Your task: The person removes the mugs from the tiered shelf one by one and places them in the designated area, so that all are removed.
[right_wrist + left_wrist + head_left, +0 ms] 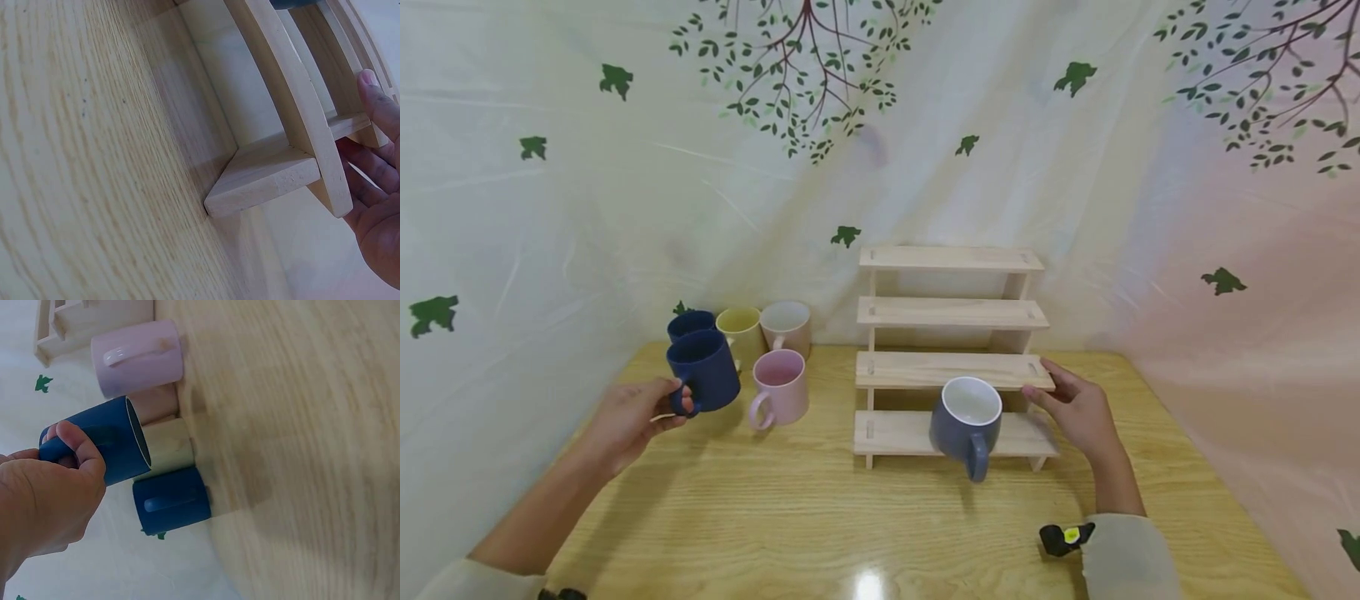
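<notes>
My left hand [632, 417] pinches the handle of a dark blue mug [706, 371], which is lifted off the table. In the left wrist view this blue mug [115, 440] appears in front of the other mugs. A pink mug [782, 387] stands just to its right. At the right, my right hand [1078, 408] grips the end of the second step from the bottom of a wooden tiered rack [947, 367]. The right wrist view shows the thumb [375, 100] on the step's edge and fingers beneath. A grey-blue mug [964, 429] sits on the lowest step, handle facing front.
Behind the held mug stand another dark blue mug [688, 321], a yellow mug [741, 333] and a whitish mug [790, 325]. A leaf-printed curtain [962, 192] hangs behind and beside the wooden table [760, 517].
</notes>
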The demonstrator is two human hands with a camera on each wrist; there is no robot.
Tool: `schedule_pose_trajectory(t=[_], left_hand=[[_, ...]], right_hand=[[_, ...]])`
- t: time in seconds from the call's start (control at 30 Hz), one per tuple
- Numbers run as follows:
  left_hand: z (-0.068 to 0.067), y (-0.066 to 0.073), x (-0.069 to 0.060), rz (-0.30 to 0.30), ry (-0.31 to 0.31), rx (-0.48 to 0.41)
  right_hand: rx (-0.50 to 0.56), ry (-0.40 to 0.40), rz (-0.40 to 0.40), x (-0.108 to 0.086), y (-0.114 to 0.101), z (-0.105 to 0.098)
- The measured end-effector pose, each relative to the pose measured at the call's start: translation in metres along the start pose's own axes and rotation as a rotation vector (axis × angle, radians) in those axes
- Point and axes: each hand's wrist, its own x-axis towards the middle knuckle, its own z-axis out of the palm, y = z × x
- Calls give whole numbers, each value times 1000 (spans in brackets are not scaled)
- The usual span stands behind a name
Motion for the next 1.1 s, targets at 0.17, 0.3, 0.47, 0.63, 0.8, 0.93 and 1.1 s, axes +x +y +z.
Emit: schedule_pose_trajectory(t=[0.17,0.3,0.47,0.63,0.8,0.93,1.1], left_hand=[[4,-10,2,-41,25,57],[7,-18,4,-60,41,78],[9,-27,8,-87,50,86],[9,-33,8,-104,46,104],[7,-35,7,-86,45,107],[6,-36,8,-91,48,112],[6,-40,11,-116,35,100]], right_hand=[[0,-4,-4,0,1,0],[2,-5,-3,0,1,0],[1,3,-6,0,0,0],[24,8,-21,1,1,1],[87,13,-51,2,0,2],[76,8,-48,2,0,2],[53,5,-23,3,1,2]])
